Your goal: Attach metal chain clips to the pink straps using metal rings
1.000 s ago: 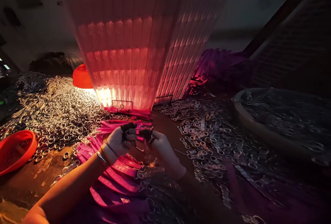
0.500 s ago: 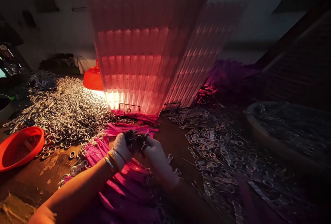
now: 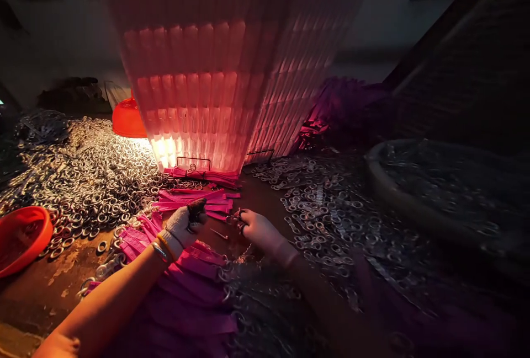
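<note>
My left hand point(image 3: 182, 225), in a pale glove with bracelets at the wrist, is closed over the magenta straps; its fingers look dark, and what they hold is hidden in shadow. A short way to the right, my right hand point(image 3: 260, 232) is also gloved and closed, with dark bands about its curled fingers; I cannot make out what is in them. Under my left forearm lies a row of magenta straps point(image 3: 199, 264) with metal rings at their ends. More magenta strips point(image 3: 199, 200) lie just beyond my hands. A thin metal piece point(image 3: 219, 234) lies between the hands.
A large heap of metal rings and clasps point(image 3: 95, 170) fills the left, beside a red bowl point(image 3: 43, 231). Behind it glows a red-shaded lamp point(image 3: 127, 118). Tall translucent ribbed panels point(image 3: 194, 87) stand ahead. Metal clasps point(image 3: 327, 220) and a wide tub point(image 3: 375, 167) are at right.
My hands were together around a dark cluster; now they are apart, the right one further right. The view has shifted to the right and down.
</note>
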`<state>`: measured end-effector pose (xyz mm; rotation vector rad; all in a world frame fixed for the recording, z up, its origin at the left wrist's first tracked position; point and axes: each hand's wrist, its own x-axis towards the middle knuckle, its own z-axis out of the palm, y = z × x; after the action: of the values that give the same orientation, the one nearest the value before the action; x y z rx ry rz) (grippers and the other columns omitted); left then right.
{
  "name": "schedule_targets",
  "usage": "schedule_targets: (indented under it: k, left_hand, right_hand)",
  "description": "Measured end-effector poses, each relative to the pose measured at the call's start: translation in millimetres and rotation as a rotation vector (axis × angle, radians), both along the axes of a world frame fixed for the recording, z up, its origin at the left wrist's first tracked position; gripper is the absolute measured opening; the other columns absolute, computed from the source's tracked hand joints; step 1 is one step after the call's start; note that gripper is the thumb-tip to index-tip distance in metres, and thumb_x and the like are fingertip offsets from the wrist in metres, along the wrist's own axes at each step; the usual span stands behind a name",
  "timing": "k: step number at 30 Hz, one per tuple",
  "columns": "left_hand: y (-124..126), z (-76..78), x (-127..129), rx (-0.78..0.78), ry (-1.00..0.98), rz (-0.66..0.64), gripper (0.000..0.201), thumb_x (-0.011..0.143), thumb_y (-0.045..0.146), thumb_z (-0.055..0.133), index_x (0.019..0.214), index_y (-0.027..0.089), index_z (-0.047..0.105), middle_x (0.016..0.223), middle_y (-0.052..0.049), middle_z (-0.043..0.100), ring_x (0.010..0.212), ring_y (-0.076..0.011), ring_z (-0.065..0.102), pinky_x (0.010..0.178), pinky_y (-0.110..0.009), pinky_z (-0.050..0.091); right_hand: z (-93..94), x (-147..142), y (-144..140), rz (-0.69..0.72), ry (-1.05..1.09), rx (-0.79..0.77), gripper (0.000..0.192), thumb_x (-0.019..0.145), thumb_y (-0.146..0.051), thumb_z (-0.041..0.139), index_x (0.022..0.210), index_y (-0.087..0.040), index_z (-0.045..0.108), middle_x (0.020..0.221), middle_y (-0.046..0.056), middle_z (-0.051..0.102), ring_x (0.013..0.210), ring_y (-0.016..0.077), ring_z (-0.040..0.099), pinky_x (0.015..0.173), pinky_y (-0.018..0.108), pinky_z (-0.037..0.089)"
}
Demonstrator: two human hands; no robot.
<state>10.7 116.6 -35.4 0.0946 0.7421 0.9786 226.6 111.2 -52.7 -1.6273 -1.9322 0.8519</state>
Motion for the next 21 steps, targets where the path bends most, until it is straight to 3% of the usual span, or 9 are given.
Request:
schedule_targets:
  k: [5,10,14,17,21]
  left_hand:
    - [1.4,-1.2,1.0,0.083,0.12,-0.012,0.011,0.092,0.011,0.044,0.087,0.013,0.053,0.063,0.003,0.043,0.042,-0.0035,0.043,0.03,-0.008,0.019]
    - [4.0,4.2,-1.7,0.185,0.41,-0.054,0.004,0.085,0.01,0.053,0.086,0.014,0.053,0.061,0.005,0.041,0.042,-0.0027,0.042,0.032,-0.008,0.017]
    - [20.1,12.2,2.2,0.317,0.775,-0.156,0.017,0.08,0.012,0.058,0.096,0.013,0.06,0.069,0.0,0.057,0.043,-0.0035,0.045,0.033,-0.013,0.02]
    - [50.3,19.9,11.2,0.476,1.118,-0.292,0.019,0.084,0.015,0.055,0.099,0.012,0.066,0.075,-0.003,0.063,0.049,-0.0065,0.052,0.039,-0.017,0.031]
    - [95.4,18.1,33.9,0.69,1.645,-0.542,0.014,0.087,0.024,0.063,0.09,0.011,0.068,0.083,-0.005,0.066,0.074,-0.0148,0.062,0.065,-0.026,0.051]
  right_hand:
    - [-13.2,-17.3,2.0,0.092,-0.218,-0.022,0.022,0.08,-0.015,0.055,0.093,-0.017,0.072,0.132,0.009,0.061,0.104,0.0202,0.061,0.088,0.025,0.042]
    - [-12.5,-26.0,25.5,0.063,-0.35,0.022,0.028,0.085,-0.014,0.048,0.102,-0.015,0.07,0.123,0.013,0.064,0.105,0.0206,0.06,0.088,0.026,0.04]
    - [-17.8,-32.8,28.7,0.12,-0.418,0.033,0.024,0.083,-0.015,0.053,0.099,-0.015,0.071,0.116,0.012,0.066,0.102,0.0208,0.06,0.086,0.027,0.04]
    - [-19.2,-36.2,18.7,0.159,-0.451,0.053,0.023,0.081,-0.013,0.054,0.098,-0.013,0.071,0.113,0.014,0.066,0.102,0.0235,0.059,0.085,0.029,0.04]
    - [-13.7,-29.4,4.4,0.161,-0.449,0.09,0.025,0.078,-0.009,0.052,0.095,-0.013,0.07,0.114,0.014,0.066,0.103,0.0232,0.059,0.083,0.029,0.04]
